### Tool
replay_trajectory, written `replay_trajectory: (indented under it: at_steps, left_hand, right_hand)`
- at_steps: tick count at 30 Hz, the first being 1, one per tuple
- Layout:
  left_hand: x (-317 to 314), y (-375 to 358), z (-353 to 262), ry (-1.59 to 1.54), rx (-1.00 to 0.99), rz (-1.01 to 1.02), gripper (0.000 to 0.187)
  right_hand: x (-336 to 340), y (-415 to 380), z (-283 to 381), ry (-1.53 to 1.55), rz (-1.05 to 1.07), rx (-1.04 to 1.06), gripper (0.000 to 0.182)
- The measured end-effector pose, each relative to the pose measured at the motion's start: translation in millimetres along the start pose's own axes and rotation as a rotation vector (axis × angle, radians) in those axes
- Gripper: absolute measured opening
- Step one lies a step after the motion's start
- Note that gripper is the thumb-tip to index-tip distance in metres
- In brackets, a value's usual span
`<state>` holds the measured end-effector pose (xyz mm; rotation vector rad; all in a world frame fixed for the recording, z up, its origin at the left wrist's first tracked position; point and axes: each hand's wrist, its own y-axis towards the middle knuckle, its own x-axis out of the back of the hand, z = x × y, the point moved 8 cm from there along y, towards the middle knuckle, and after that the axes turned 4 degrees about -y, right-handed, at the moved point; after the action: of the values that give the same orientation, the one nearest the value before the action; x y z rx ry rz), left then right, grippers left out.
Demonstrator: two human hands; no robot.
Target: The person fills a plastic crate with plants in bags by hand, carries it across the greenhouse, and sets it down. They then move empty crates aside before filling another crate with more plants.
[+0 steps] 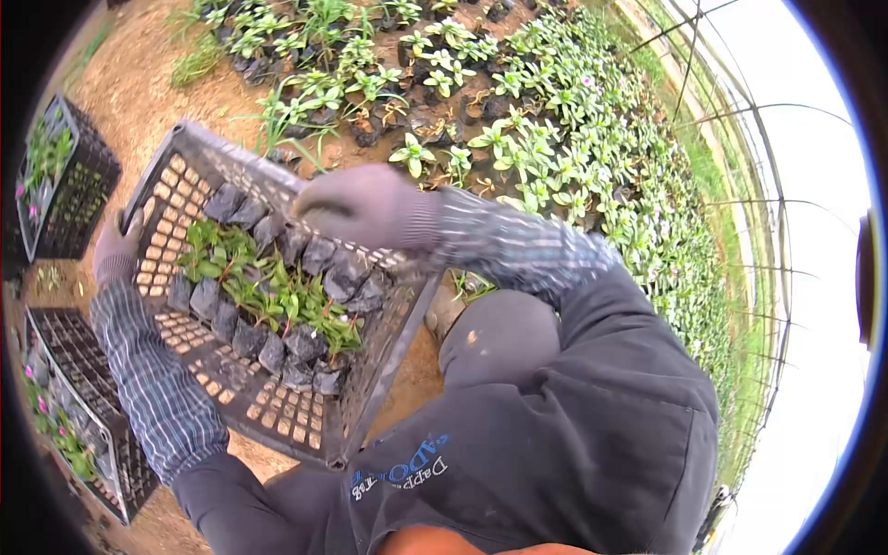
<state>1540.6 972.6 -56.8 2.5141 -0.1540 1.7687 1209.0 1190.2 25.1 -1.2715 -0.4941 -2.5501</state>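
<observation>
A black plastic crate (268,416) stands tilted in front of me, with two rows of small plants in black bags (250,338) lying on their sides, leaves toward the middle. My left hand (117,245), in a pale glove, has its fingers wrapped round the crate's left rim. Over the crate's far side is my right hand (356,205), also gloved and slightly blurred, its fingers curled near the bags of the upper row. What it holds, if anything, is hidden.
Two more black crates with flowering plants stand at the left, one farther off (88,185) and one nearer (92,407). Beyond the crate, many potted seedlings (499,143) cover the ground. Metal hoops (782,199) curve along the right.
</observation>
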Motion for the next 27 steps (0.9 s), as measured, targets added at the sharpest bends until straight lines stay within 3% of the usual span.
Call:
replay_trajectory:
  at_steps: [2, 4, 7, 9, 11, 12, 16, 17, 18, 19, 20, 21, 22, 24, 25, 27]
  left_hand:
    - [5.5, -5.9, -7.8, 0.054, 0.029, 0.004, 0.060]
    - [-1.6, 2.7, 12.1, 0.075, 0.040, -0.023, 0.062]
    - [-1.5, -0.8, 4.5, 0.092, 0.040, 0.021, 0.063]
    - [-5.8, 1.9, 14.5, 0.102, 0.052, 0.062, 0.064]
    - [-20.7, 17.6, 54.3, -0.177, 0.081, 0.116, 0.065]
    - [-19.7, 18.4, 59.9, -0.160, 0.157, 0.110, 0.067]
    - [-27.0, 29.6, 83.9, -0.183, 0.158, 0.184, 0.060]
    - [-20.0, 23.2, 50.3, -0.012, 0.118, 0.256, 0.053]
    - [-10.8, 18.7, 39.1, 0.053, 0.003, 0.062, 0.047]
    - [-14.9, 19.0, 35.3, -0.051, -0.125, 0.103, 0.048]
    - [-11.6, 9.4, 20.1, 0.024, 0.034, 0.133, 0.049]
    - [-12.5, 12.9, 23.3, -0.016, -0.160, 0.077, 0.051]
    - [-2.7, 1.7, 7.6, 0.151, -0.062, -0.038, 0.052]
    - [-1.6, -1.0, -8.6, 0.066, -0.119, 0.045, 0.057]
    - [-1.5, -2.4, -3.2, 0.023, -0.082, 0.082, 0.062]
    - [16.4, -13.7, 8.1, 0.270, -0.056, -0.033, 0.071]
  right_hand:
    - [46.6, -42.5, -65.5, 0.018, -0.382, -0.202, 0.016]
    - [53.5, -104.8, -163.8, -0.054, -0.610, -0.528, 0.015]
    - [30.5, -188.1, -314.4, -0.494, -0.205, -1.010, 0.035]
    - [28.5, -219.8, -363.7, -0.527, -0.057, -1.207, 0.042]
    - [25.7, -233.0, -398.5, -0.543, -0.007, -1.259, 0.057]
    - [18.9, -236.9, -417.3, -0.549, 0.068, -1.300, 0.060]
    - [16.9, -228.1, -430.9, -0.606, 0.111, -1.160, 0.035]
    - [16.0, -230.3, -436.6, -0.612, 0.105, -1.145, 0.031]
    - [13.3, -232.8, -440.2, -0.662, 0.124, -1.112, 0.029]
    - [0.7, -246.1, -481.8, -0.639, 0.066, -1.046, 0.033]
    - [5.5, -238.1, -467.8, -0.639, 0.168, -1.072, 0.043]
    - [15.8, -230.9, -455.8, -0.473, -0.042, -0.998, 0.048]
    - [27.8, -218.1, -426.1, -0.534, 0.101, -1.066, 0.037]
    - [53.8, -216.2, -425.8, -0.455, -0.169, -1.065, 0.035]
    - [73.0, -209.7, -413.2, -0.727, -0.228, -1.073, 0.041]
    - [99.5, -183.6, -377.2, -0.466, -0.347, -0.920, 0.032]
